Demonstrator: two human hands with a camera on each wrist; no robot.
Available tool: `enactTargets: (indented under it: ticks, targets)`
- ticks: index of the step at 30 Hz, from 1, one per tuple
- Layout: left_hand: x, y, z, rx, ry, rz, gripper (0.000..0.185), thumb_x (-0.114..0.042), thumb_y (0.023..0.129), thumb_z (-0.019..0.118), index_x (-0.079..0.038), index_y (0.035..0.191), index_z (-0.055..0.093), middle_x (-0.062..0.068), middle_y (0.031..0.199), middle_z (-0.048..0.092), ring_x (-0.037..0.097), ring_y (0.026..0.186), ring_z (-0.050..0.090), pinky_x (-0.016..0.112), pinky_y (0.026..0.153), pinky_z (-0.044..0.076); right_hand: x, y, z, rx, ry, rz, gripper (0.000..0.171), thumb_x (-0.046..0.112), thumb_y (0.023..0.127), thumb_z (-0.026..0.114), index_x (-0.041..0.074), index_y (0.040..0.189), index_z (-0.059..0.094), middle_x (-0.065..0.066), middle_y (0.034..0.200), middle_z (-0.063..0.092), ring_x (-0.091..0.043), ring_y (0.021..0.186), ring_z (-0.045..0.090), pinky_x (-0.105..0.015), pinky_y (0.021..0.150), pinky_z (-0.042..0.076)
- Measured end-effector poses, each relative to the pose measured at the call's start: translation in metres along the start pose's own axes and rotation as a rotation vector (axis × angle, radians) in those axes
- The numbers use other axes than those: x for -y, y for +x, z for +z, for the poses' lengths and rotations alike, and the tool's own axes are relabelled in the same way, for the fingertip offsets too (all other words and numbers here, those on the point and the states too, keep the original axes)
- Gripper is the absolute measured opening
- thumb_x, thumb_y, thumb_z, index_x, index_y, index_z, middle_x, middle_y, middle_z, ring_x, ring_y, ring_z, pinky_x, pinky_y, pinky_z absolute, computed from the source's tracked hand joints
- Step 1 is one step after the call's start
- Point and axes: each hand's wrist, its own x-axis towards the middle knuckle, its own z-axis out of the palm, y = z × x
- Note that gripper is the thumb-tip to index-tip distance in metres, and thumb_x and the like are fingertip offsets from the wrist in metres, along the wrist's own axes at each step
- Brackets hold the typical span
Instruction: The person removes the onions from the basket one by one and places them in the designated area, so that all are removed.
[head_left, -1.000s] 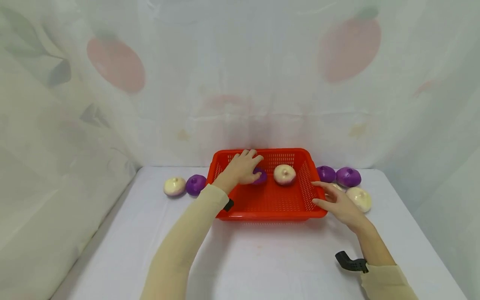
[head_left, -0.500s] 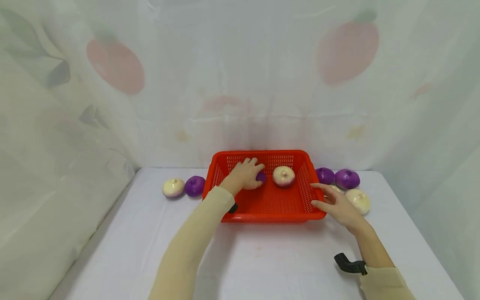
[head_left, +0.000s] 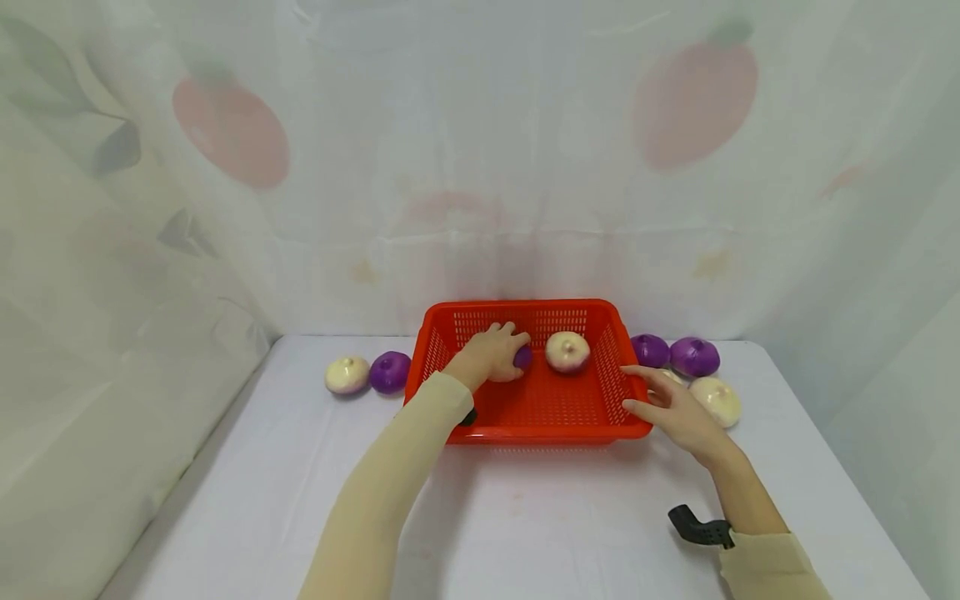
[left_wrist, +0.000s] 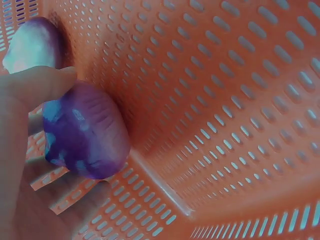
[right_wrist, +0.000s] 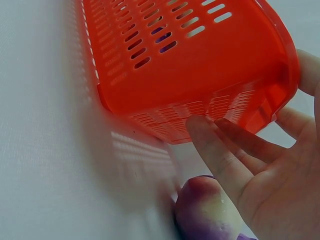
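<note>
A red perforated basket [head_left: 525,433] stands near the table's back edge. Inside it, my left hand [head_left: 491,354] grips a purple turnip [left_wrist: 87,132], its thumb across one side and its fingers round the other. The turnip sits close to the basket's floor and wall. Beside it in the basket lies a white turnip with a purple base [head_left: 567,352]. At the basket's right end, my right hand [head_left: 678,408] holds the rim. In the right wrist view, its fingertips [right_wrist: 197,125] lie against the outer wall and the rim runs between thumb and fingers.
Left of the basket sit a white turnip [head_left: 348,376] and a purple turnip [head_left: 390,372]. To the right are two purple turnips [head_left: 694,357] and white ones [head_left: 718,400], partly behind my right hand. A printed white cloth [head_left: 480,167] hangs behind the table [head_left: 517,533].
My left hand has come down and slightly toward me, its fingers closing round the purple turnip in the basket. My right hand has stayed on the rim.
</note>
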Motion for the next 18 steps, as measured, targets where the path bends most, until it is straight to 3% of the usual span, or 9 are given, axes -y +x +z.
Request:
enactTargets:
  ticks: [10, 18]
  targets:
    - [0.001, -0.004, -0.001, 0.016, 0.005, 0.011, 0.076, -0.036, 0.090, 0.077, -0.027, 0.155, 0.040, 0.009, 0.157, 0.037, 0.032, 0.143, 0.036, 0.050, 0.109, 0.043, -0.001, 0.001, 0.001, 0.003, -0.013, 0.007, 0.060, 0.031, 0.099, 0.067, 0.011, 0.151, 0.044, -0.020, 0.157, 0.035, -0.050, 0.139, 0.039, -0.064, 0.106, 0.040]
    - [0.000, -0.009, -0.015, 0.002, -0.023, 0.007, 0.079, -0.038, 0.086, 0.080, -0.025, 0.154, 0.042, 0.008, 0.154, 0.040, 0.032, 0.142, 0.037, 0.050, 0.111, 0.041, -0.002, 0.000, -0.002, 0.003, -0.014, 0.007, 0.059, 0.031, 0.100, 0.067, 0.014, 0.151, 0.045, -0.020, 0.158, 0.035, -0.050, 0.139, 0.038, -0.064, 0.105, 0.041]
